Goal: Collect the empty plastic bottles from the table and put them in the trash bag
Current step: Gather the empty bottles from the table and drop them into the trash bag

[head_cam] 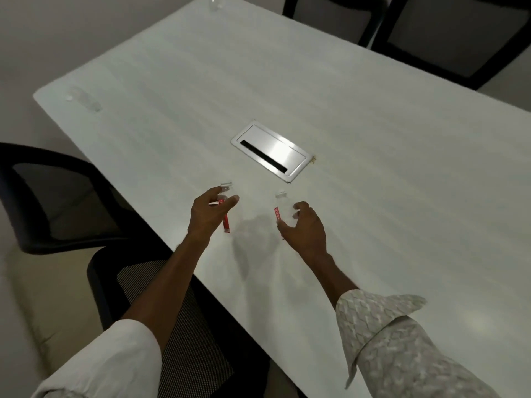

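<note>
On the near half of the long white table, both my hands were closed around clear plastic bottles. My left hand gripped one bottle with fingers and thumb wrapped round its body, the red label strip hanging down below my palm and the pale cap showing above my knuckles. My right hand held a second bottle the same way, cap upward, its red label turned toward my other hand. The two bottles stood near each other but apart; I could not tell whether their bases touched the tabletop.

Just beyond them a silver cable hatch was set flush into the surface, a dark slot running along it. Farther off, near the left corner, a third bottle lay on its side, and another clear bottle sat faintly at the far edge. The tabletop was pale and faintly streaked, with soft shadows of my arms falling across it.

Black mesh chairs were drawn up on my left, and darker chairs stood along the far side on a pale floor. My light sleeves were rolled back.
</note>
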